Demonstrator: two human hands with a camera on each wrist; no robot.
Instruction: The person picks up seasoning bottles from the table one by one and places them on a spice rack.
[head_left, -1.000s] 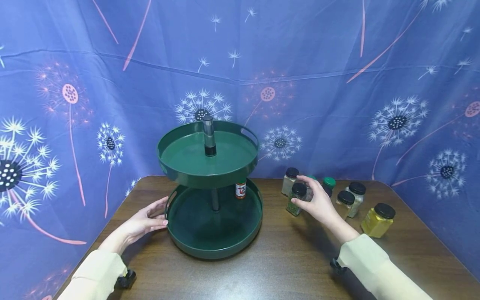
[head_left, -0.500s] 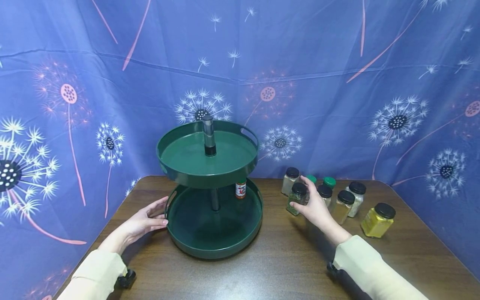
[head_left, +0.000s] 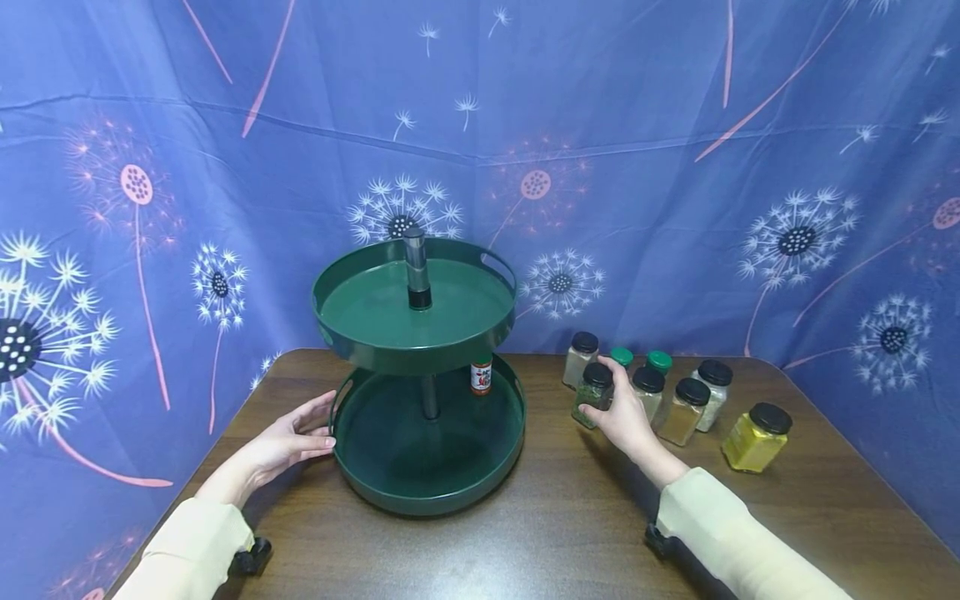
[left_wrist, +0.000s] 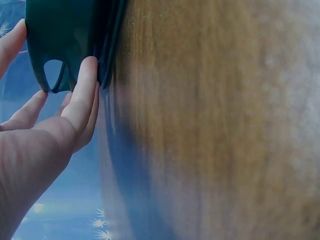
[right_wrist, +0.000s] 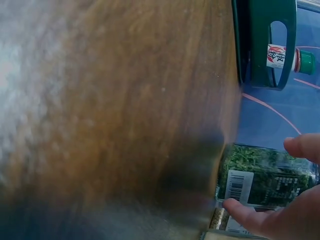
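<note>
A two-tier green turntable rack (head_left: 420,507) stands on the wooden table, its round trays joined by a metal post (head_left: 417,271). My left hand (head_left: 273,450) touches the lower tray's left wall beside the handle cutout, fingers extended; the left wrist view shows fingertips (left_wrist: 89,67) on that wall. At the right, my right hand (head_left: 626,417) grips a jar of green dried herbs (head_left: 588,402) with a black lid. Thumb and fingers lie around this jar, and its barcode label (right_wrist: 238,186) shows in the right wrist view. A small red-and-white spice bottle (head_left: 481,377) stands in the lower tray.
Around my right hand stand a pale jar (head_left: 579,362), green-capped bottles (head_left: 659,362), a tan-filled jar (head_left: 684,412), a white-filled jar (head_left: 712,392) and a yellow jar (head_left: 756,442). A blue dandelion-print cloth (head_left: 637,167) hangs behind the table.
My right hand has moved slightly left and closed in around the herb jar, uncovering the jars behind it. My left hand stays at the tray.
</note>
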